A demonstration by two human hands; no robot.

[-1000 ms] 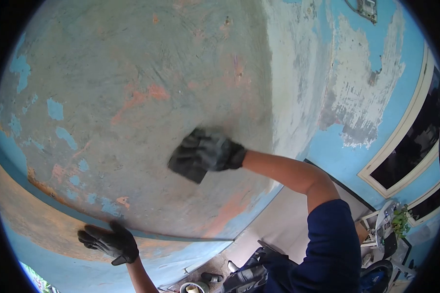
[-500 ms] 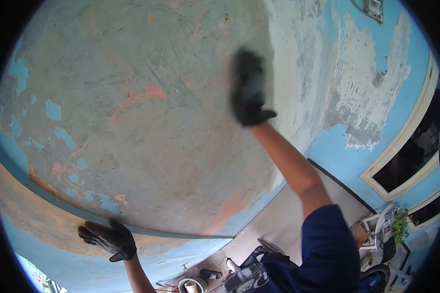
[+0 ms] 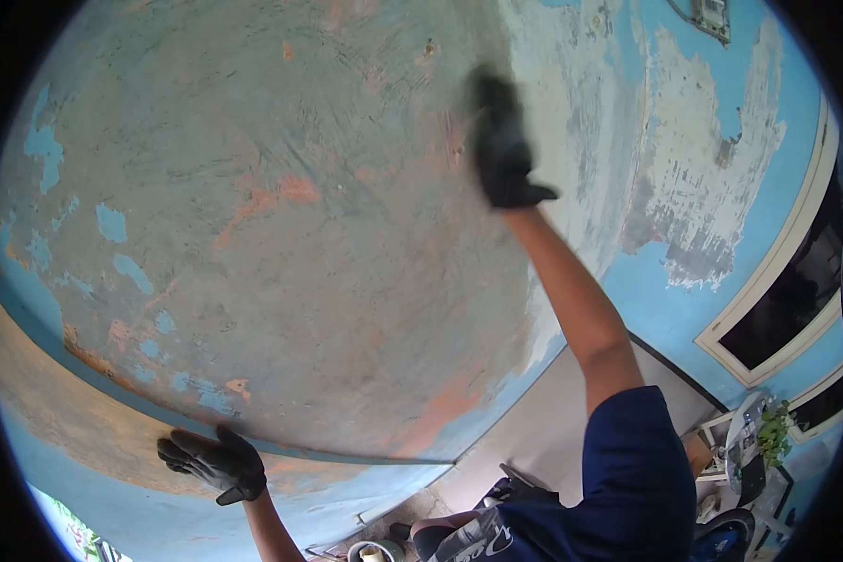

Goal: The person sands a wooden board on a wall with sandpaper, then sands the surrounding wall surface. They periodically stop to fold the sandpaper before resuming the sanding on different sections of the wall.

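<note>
In a dark glove, my left hand [image 3: 217,464] lies on the bare orange-brown edge band at the bottom of the wall, fingers stretched out and thumb apart. My right hand [image 3: 506,145], also in a dark glove, is raised against the large patchy wall [image 3: 328,272], near the border between grey plaster and a whitish strip [image 3: 567,131]. Its thumb sticks out to the side and the palm looks flat, though motion blurs the fingers. Anything under that palm is hidden. The wall shows grey-green plaster with orange patches and flakes of blue paint.
To the right, a blue wall carries a scraped white patch [image 3: 702,169] and a cream-framed window [image 3: 777,290]. Below stand a potted plant [image 3: 773,436] by a small table and a wheel [image 3: 721,539]. A bucket [image 3: 375,548] is near my feet on the floor.
My right hand has moved up and to the right across the wall, onto the edge of the whitish strip. My left hand stays on the edge band, and the view has shifted slightly.
</note>
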